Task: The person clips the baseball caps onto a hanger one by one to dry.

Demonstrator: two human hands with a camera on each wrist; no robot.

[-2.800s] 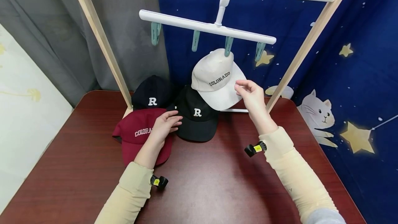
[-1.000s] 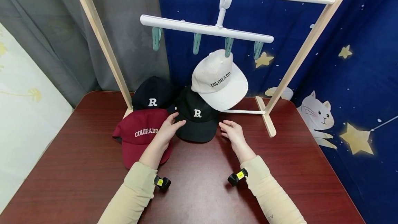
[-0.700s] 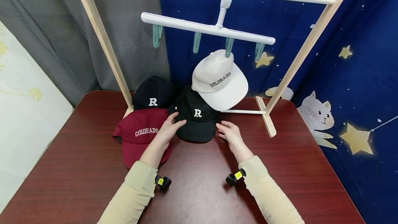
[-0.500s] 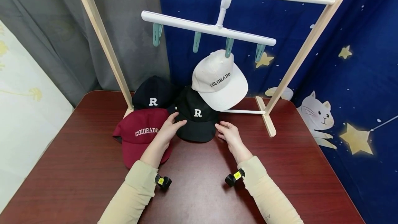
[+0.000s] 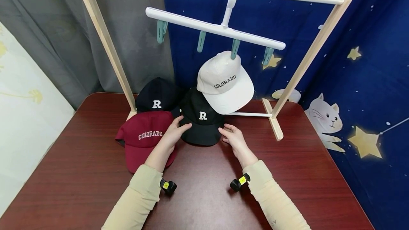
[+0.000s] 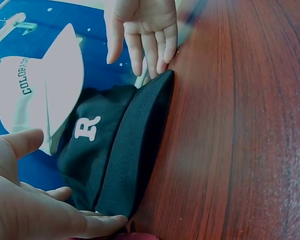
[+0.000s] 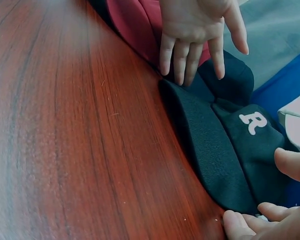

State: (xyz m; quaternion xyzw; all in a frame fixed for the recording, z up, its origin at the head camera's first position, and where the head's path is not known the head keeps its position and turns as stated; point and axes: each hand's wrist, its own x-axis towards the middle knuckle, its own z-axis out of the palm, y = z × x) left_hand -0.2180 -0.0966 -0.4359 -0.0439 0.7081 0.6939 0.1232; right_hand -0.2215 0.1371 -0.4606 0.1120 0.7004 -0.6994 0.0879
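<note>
A black cap (image 5: 202, 120) with a white R sits on the table, its brim toward me. My left hand (image 5: 170, 136) is at the brim's left side, fingers fairly straight, partly in front of a maroon COLORADO cap (image 5: 143, 144). On the other side my right hand (image 5: 235, 139) is close to the brim's right edge, fingers loosely extended. Both palms face inward in the left wrist view, with the black cap between them; whether the fingertips touch it is hard to tell. A white COLORADO cap (image 5: 220, 81) hangs from a teal clip (image 5: 235, 48), overlapping the black cap's crown.
A wooden rack (image 5: 306, 59) stands at the back and carries a white hanger (image 5: 211, 27), which tilts down to the right and has several clips. A navy R cap (image 5: 158, 95) sits behind the maroon one. Bare table (image 5: 204, 194) spreads in front.
My right hand has left the white cap's brim and moved down and left to the black cap's right side. My left hand shifted slightly. The hanger rocks, its left end rising lately.
</note>
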